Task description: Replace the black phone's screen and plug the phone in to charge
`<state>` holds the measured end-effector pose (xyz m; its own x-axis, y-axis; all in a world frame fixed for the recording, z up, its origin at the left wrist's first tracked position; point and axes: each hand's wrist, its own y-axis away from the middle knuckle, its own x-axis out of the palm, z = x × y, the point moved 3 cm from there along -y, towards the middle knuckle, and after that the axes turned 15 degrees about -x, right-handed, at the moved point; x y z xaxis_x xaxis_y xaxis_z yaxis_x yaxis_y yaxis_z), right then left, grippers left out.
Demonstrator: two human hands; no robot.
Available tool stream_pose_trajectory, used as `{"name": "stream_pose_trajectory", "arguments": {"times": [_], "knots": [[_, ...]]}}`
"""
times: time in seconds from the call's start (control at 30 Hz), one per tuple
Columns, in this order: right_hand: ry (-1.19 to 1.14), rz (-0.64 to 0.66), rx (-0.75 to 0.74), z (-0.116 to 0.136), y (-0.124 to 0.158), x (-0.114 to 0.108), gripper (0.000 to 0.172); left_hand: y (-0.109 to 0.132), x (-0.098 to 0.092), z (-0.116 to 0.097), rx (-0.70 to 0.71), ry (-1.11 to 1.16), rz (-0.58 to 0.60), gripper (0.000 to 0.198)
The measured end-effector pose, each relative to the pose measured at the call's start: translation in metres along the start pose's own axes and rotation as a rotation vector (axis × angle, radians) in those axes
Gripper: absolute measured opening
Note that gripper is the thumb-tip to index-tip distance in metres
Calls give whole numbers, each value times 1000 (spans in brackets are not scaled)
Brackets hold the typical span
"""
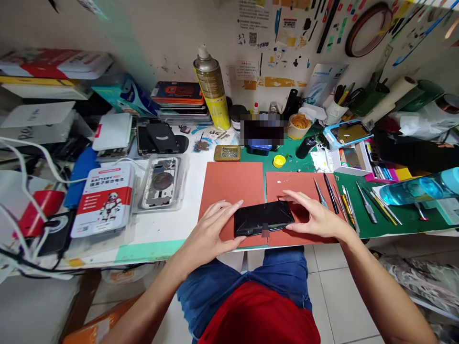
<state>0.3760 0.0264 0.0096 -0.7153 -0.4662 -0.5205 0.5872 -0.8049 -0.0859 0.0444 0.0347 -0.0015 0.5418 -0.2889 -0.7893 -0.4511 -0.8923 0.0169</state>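
A black smartphone (253,217) lies lengthwise before me, across two reddish-brown work mats (233,184). A small dark strip hangs over its near long edge. My left hand (215,227) grips the phone's left end, fingers at the far side and thumb at the near corner. At the other end, my right hand (317,216) holds it the same way, with the thumb near the lower right corner. Just beyond my right hand lie grey tweezers (321,192), a black pen-like tool (330,192) and several other slim tools.
Left of the mats, an opened phone body (161,181) rests in a clear case, beside a battery box (103,198). A spray can (214,91), a small metal tin (227,153) and a yellow cap (278,161) stand behind. A blue bottle (419,188) lies at right.
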Motion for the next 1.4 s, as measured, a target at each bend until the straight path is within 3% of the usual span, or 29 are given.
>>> {"name": "stream_pose_trajectory", "arguments": {"times": [0.33, 0.67, 0.77, 0.87, 0.97, 1.17, 1.4], "knots": [[-48, 23, -56, -13, -3, -4, 84, -9, -13, -13, 12, -30, 56, 79], [20, -43, -1, -3, -11, -12, 49, -26, -23, -12, -41, -10, 127, 55], [12, -192, 10, 0, -6, -11, 45, -30, -24, -12, -45, 21, 129, 50], [129, -506, 76, 6, 12, -4, 34, -34, -24, -12, -41, 38, 127, 49], [265, -735, 158, 12, 36, 16, 40, -38, -24, -11, -56, 27, 115, 47], [431, -854, 168, 13, 63, 50, 19, -44, -20, -8, -64, 169, 88, 43], [534, -871, 278, 25, 71, 34, 28, -46, -7, 7, -197, 299, 2, 48]]}}
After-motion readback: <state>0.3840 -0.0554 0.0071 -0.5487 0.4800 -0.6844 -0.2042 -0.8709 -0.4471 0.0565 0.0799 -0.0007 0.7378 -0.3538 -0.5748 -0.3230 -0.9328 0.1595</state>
